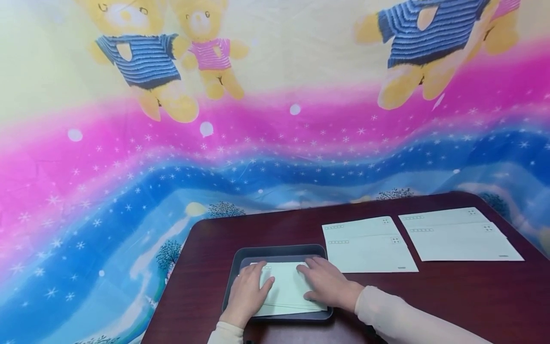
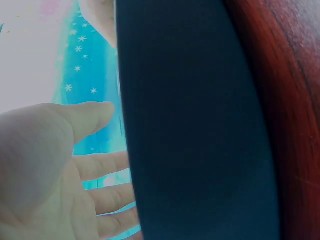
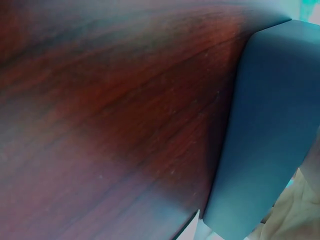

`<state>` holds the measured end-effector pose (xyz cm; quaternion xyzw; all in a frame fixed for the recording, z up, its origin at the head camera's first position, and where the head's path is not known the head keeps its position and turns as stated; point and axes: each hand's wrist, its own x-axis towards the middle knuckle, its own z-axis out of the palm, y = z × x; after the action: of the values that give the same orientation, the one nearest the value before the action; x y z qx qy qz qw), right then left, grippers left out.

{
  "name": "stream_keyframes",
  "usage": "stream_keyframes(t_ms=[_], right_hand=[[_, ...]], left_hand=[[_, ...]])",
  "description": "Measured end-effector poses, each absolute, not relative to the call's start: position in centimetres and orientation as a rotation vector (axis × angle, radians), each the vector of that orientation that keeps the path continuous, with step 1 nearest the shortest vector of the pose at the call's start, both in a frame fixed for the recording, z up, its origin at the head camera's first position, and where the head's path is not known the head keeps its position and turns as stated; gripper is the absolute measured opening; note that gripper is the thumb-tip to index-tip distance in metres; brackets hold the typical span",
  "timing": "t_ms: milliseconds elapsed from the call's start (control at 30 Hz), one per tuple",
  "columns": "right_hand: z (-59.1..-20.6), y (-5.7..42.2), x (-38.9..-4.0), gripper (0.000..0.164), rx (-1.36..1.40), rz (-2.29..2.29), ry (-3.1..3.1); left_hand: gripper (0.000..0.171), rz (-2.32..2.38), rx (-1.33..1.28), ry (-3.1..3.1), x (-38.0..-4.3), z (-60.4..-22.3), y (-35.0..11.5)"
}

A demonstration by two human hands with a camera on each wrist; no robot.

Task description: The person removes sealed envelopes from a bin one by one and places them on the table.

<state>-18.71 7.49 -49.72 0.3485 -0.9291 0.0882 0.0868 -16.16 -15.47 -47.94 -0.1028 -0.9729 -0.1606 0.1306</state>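
Note:
A dark grey tray (image 1: 279,249) stands near the front of the table with a small stack of pale envelopes (image 1: 287,286) lying in it. My left hand (image 1: 249,292) is over the left side of the stack, fingers extended and thumb apart. On the opposite side my right hand (image 1: 325,282) touches the envelopes, its fingers spread. In the left wrist view the tray wall (image 2: 200,125) hides the left fingertips. The right wrist view shows mostly the tray's outer side (image 3: 270,115), with part of the right hand (image 3: 295,210) at the lower corner.
To the right of the tray lie two groups of overlapping envelopes, one nearer (image 1: 369,253) and one farther right (image 1: 464,243). They rest on a dark red-brown wooden table (image 1: 193,272) with rounded corners. A colourful bear-print cloth (image 1: 258,157) hangs behind it.

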Motion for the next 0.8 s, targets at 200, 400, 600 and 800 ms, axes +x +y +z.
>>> stream_keyframes(t_ms=[200, 400, 600, 800], right_hand=[[-49.96, 7.4, -18.99, 0.069, 1.012, 0.343, -2.788], [-49.95, 7.03, -19.33, 0.076, 0.944, 0.357, -2.846], [-49.91, 6.94, -19.44, 0.081, 0.917, 0.373, -2.819], [-49.85, 6.81, -19.61, 0.083, 0.882, 0.423, -2.812]], left_hand=[[0.045, -0.469, -0.279, -2.839, -16.16, -48.07, -15.57], [0.046, -0.464, -0.275, -2.833, -16.15, -48.13, -15.62], [0.045, -0.47, -0.266, -2.833, -16.0, -48.03, -15.74], [0.045, -0.473, -0.23, -2.825, -16.01, -47.82, -15.92]])
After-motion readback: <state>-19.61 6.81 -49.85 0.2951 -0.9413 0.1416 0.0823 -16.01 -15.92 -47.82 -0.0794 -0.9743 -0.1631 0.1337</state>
